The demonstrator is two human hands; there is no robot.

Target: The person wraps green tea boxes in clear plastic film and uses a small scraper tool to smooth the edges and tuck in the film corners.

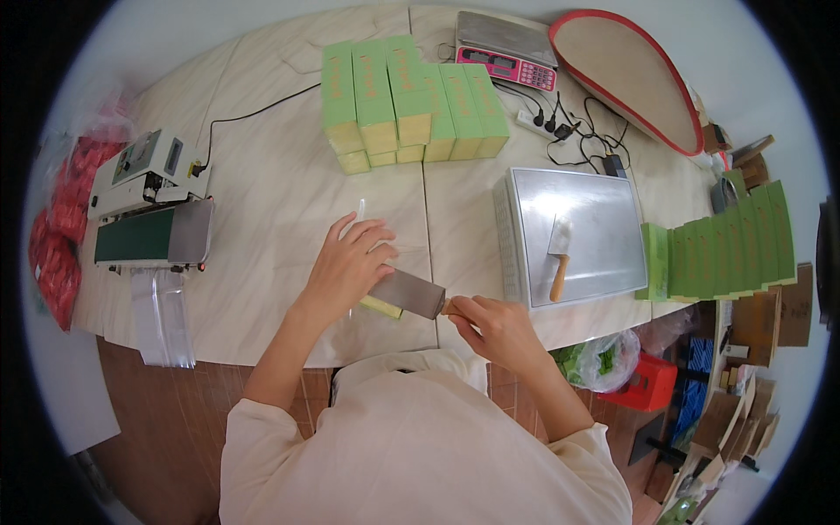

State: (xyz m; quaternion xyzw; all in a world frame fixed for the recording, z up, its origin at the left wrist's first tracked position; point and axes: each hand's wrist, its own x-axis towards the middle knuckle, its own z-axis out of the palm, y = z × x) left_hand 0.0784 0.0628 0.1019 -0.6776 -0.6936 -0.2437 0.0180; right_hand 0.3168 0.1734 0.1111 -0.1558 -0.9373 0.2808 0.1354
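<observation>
My right hand [492,325] grips the wooden handle of a wide, flat-bladed metal tool [410,293]. The blade points left and ends beneath my left hand [351,259], whose fingers are spread. Whether my left palm touches the blade cannot be made out. Under the blade, the yellow-green edge of a small box [382,307] shows; the rest of it is hidden. Clear plastic film [362,209] lies around it on the marbled table [262,315]. To the right, a second wooden-handled flat blade [560,252] rests on a metal-topped unit [597,230].
Green boxes [377,85] are stacked at the back; more green boxes [722,243] stand in a row at right. A sealing machine [151,203] is at left, with clear sleeves [161,315] over the table edge. A scale [505,56], power strip [538,123] and red-rimmed tray [630,72] lie behind.
</observation>
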